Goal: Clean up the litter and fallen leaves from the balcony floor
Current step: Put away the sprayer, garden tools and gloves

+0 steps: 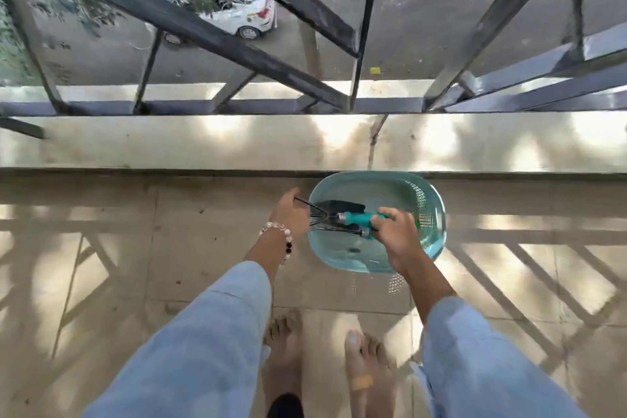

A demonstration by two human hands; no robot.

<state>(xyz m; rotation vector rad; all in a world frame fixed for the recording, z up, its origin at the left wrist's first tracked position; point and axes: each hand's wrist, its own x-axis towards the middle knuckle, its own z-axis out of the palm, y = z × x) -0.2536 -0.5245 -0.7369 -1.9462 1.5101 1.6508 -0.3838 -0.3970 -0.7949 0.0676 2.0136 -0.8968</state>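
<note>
Balcony floor (169, 248), tiled and striped with railing shadows, is lying under the person, who is standing barefoot on it. Leaves and litter are hard to make out; only a few dark specks are showing on the tiles.

Right hand (395, 231) is curling round two teal tool handles together, a trowel (342, 207) and a rake (325, 219), and is holding them over the basket (431, 200). Left hand (288, 210) is touching the rake's dark wire prongs at their tips, fingers bent around them; how firmly it is gripping I cannot tell. A bead bracelet (281, 234) is sitting on the left wrist, and both arms are wearing pale blue sleeves.

Just below the tools, the teal basket with its perforated wall is standing on the floor against the low ledge (169, 142). Something small and dark is lying in its bottom.

Beyond the ledge, the dark metal railing (237, 44) is crossing the view. Far below, a white car (244, 20) is standing on the street beside leafy branches.
</note>
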